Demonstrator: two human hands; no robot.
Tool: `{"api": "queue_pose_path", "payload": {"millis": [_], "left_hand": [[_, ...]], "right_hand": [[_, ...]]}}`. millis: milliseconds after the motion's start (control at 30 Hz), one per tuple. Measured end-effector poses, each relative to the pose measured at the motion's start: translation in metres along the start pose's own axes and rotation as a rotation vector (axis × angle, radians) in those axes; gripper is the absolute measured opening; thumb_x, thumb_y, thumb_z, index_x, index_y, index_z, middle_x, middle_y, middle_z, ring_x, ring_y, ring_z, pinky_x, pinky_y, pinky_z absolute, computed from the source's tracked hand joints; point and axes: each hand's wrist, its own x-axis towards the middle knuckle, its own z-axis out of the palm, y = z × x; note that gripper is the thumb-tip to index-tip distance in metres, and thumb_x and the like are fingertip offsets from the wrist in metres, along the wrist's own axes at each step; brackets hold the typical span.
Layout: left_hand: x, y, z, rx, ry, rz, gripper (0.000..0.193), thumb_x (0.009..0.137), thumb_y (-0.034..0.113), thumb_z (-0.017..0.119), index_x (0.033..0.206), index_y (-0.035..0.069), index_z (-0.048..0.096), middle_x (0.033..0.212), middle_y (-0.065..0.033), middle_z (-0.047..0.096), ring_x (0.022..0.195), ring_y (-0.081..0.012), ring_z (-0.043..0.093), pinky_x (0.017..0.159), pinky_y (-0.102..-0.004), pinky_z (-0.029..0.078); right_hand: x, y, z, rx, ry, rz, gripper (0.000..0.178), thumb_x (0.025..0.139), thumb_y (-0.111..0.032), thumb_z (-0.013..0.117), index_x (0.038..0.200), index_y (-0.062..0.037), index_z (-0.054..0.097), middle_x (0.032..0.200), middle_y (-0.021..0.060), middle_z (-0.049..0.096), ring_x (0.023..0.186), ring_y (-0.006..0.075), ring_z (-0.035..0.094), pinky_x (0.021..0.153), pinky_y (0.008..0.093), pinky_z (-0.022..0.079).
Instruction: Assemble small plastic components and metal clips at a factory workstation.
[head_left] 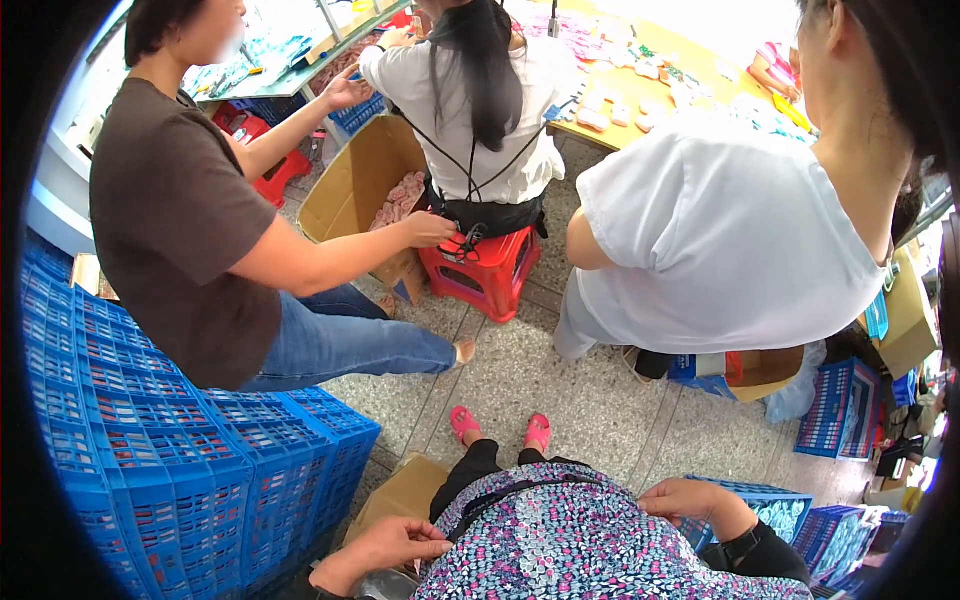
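A floral apron (540, 535) in purple, white and blue with a dark trim spreads across my front. My left hand (392, 548) is closed, thumb and fingers pinching the apron's left edge. On the other side my right hand (690, 498) pinches the apron's right edge between thumb and curled fingers. A dark band (740, 545) circles my right wrist. Below the apron's far edge my pink shoes (537, 432) stand on the speckled floor.
Blue plastic crates (170, 470) are stacked at left; another crate (785, 510) is near my right hand. A person in brown (180, 200) touches the waist of a person seated on a red stool (490, 275). Someone in white (720, 240) stands right. A cardboard box (345, 185) holds pink pieces.
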Motion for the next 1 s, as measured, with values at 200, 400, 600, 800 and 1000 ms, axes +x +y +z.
{"api": "queue_pose_path", "payload": {"millis": [200,400,600,800,1000], "left_hand": [[0.021,-0.019,-0.001,-0.140,-0.094,0.067,0.024,0.090,0.019,0.069,0.107,0.003,0.065,0.095,0.0010,0.065,0.079,-0.0055,0.058,0.070,-0.0206,0.048],[0.012,0.000,0.006,-0.114,-0.048,0.097,0.021,0.091,0.024,0.067,0.097,0.003,0.066,0.090,0.0023,0.064,0.079,-0.0041,0.055,0.072,-0.0205,0.044],[0.005,0.002,0.027,0.023,0.304,0.184,0.028,0.090,0.031,0.071,0.089,0.003,0.068,0.076,0.0012,0.064,0.069,-0.0045,0.054,0.062,-0.0215,0.044],[0.003,-0.010,0.046,0.055,0.553,0.448,0.026,0.078,0.022,0.082,0.077,0.000,0.068,0.068,-0.0022,0.066,0.060,-0.0056,0.056,0.055,-0.0240,0.046],[-0.015,0.015,0.043,0.272,0.448,0.486,0.026,0.092,0.024,0.063,0.095,-0.002,0.065,0.077,-0.0155,0.067,0.067,-0.0243,0.063,0.060,-0.0361,0.048]], "right_hand": [[0.002,0.007,0.006,0.093,0.072,-0.031,0.037,0.098,-0.041,0.055,0.090,-0.0071,0.066,0.061,-0.0071,0.047,0.053,0.0039,0.040,0.051,0.0211,0.030],[0.012,0.027,0.004,0.135,0.093,-0.063,0.039,0.097,-0.044,0.056,0.081,-0.0095,0.061,0.059,-0.0072,0.044,0.053,0.0050,0.039,0.051,0.0222,0.030],[0.009,0.019,0.015,0.215,0.119,-0.055,0.036,0.098,-0.043,0.056,0.088,-0.0097,0.064,0.066,-0.0083,0.051,0.056,0.0028,0.042,0.052,0.0201,0.033],[0.000,0.005,0.023,0.212,0.143,-0.066,0.033,0.097,-0.041,0.057,0.094,-0.0090,0.066,0.072,-0.0097,0.053,0.058,0.0006,0.042,0.052,0.0180,0.033],[0.003,0.008,0.014,0.161,0.118,-0.061,0.033,0.098,-0.040,0.056,0.089,-0.0093,0.064,0.066,-0.0102,0.043,0.055,0.0029,0.034,0.050,0.0209,0.026]]}}
